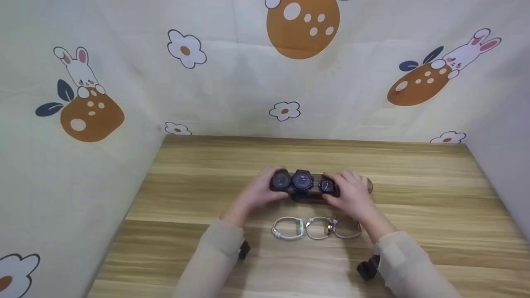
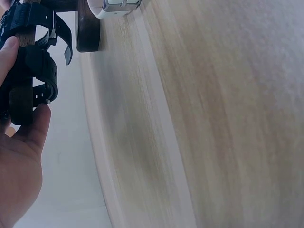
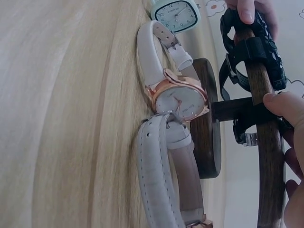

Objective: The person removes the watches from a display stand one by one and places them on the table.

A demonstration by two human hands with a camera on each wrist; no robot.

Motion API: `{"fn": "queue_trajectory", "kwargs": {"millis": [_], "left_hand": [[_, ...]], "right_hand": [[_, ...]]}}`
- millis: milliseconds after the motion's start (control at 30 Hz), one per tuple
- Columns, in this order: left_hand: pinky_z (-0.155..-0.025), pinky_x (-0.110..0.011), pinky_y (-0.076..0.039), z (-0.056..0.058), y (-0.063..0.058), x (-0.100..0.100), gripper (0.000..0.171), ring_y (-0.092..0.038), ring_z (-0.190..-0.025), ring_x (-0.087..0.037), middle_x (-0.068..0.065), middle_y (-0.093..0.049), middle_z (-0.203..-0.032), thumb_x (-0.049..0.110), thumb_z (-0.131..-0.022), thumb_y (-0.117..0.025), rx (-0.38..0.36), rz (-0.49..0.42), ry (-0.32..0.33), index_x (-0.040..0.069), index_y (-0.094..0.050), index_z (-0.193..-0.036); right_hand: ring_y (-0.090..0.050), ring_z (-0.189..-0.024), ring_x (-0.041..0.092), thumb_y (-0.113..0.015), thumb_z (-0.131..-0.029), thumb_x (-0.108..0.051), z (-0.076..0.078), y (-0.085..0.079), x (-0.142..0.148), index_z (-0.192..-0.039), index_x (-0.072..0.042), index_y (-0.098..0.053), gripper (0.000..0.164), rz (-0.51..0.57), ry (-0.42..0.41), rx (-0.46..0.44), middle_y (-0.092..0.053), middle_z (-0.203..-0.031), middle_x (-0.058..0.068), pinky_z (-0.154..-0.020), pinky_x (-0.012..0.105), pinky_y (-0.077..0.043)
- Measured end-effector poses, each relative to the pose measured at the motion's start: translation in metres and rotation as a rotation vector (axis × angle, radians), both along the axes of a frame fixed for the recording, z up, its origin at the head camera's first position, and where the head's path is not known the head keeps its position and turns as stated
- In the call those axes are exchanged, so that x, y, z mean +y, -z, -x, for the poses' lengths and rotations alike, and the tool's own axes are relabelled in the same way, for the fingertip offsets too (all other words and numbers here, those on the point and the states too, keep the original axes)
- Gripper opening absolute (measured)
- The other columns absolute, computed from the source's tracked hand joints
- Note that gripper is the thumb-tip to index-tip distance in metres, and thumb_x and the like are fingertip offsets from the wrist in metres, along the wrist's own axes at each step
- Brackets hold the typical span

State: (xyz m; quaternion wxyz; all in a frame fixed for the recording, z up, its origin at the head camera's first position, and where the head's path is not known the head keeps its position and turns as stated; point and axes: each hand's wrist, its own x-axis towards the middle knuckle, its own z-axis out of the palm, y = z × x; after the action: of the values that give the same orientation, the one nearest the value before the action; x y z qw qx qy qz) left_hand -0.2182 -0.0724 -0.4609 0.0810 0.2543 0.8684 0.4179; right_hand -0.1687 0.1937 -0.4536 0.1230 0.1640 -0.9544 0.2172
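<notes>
Clamped w/ L grip [image 1: 261, 190] on end black watch [image 1: 281, 180], w/ R grip [image 1: 352, 192] on small black watch [image 1: 326, 186]; already on stand [image 3: 269, 180], along w/ middle black watch [image 1: 302, 180] betw. grips. Still off stand, on counter [image 1: 186, 178] wrist-side of grips: mint watch [image 3: 175, 15] & two white watches [image 3: 180, 102].

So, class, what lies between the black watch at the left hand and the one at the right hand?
Another black watch, then a bare stretch of wooden bar, in the head view.
</notes>
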Motion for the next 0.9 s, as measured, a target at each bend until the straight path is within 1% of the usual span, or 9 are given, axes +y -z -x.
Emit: {"fn": "queue_trajectory", "kwargs": {"millis": [433, 533, 733, 900], "left_hand": [[-0.104, -0.042, -0.035, -0.002, 0.000, -0.002, 0.077, -0.047, -0.120, -0.026, -0.012, -0.047, -0.135, 0.024, -0.074, -0.078, -0.033, 0.006, -0.020, 0.008, -0.040, -0.139], [-0.105, -0.042, -0.035, -0.002, -0.001, -0.003, 0.076, -0.046, -0.121, -0.026, -0.012, -0.047, -0.135, 0.023, -0.074, -0.078, -0.032, 0.004, -0.028, 0.007, -0.040, -0.139], [-0.104, -0.041, -0.035, -0.002, 0.001, -0.003, 0.075, -0.047, -0.120, -0.026, -0.012, -0.048, -0.133, 0.023, -0.074, -0.078, -0.017, -0.006, -0.023, 0.007, -0.041, -0.138], [-0.105, -0.042, -0.034, -0.002, 0.002, 0.000, 0.076, -0.047, -0.120, -0.027, -0.012, -0.048, -0.134, 0.024, -0.073, -0.079, -0.003, 0.000, -0.023, 0.008, -0.041, -0.138]], "right_hand": [[-0.046, -0.094, 0.029, -0.081, -0.069, -0.025, -0.001, 0.004, 0.003, -0.123, -0.008, -0.059, 0.060, 0.020, 0.015, 0.031, -0.061, -0.100, 0.008, -0.081, 0.045, -0.031], [-0.046, -0.094, 0.029, -0.081, -0.070, -0.025, -0.001, 0.005, 0.004, -0.123, -0.008, -0.059, 0.061, 0.018, 0.013, 0.038, -0.061, -0.100, 0.009, -0.082, 0.045, -0.031], [-0.046, -0.094, 0.029, -0.081, -0.070, -0.024, -0.003, 0.005, 0.008, -0.124, -0.006, -0.058, 0.061, 0.033, 0.022, 0.034, -0.060, -0.100, 0.010, -0.081, 0.044, -0.032], [-0.046, -0.093, 0.031, -0.081, -0.069, -0.023, -0.005, 0.008, 0.012, -0.123, -0.006, -0.059, 0.060, 0.033, 0.029, 0.068, -0.060, -0.100, 0.011, -0.081, 0.045, -0.031]]}}
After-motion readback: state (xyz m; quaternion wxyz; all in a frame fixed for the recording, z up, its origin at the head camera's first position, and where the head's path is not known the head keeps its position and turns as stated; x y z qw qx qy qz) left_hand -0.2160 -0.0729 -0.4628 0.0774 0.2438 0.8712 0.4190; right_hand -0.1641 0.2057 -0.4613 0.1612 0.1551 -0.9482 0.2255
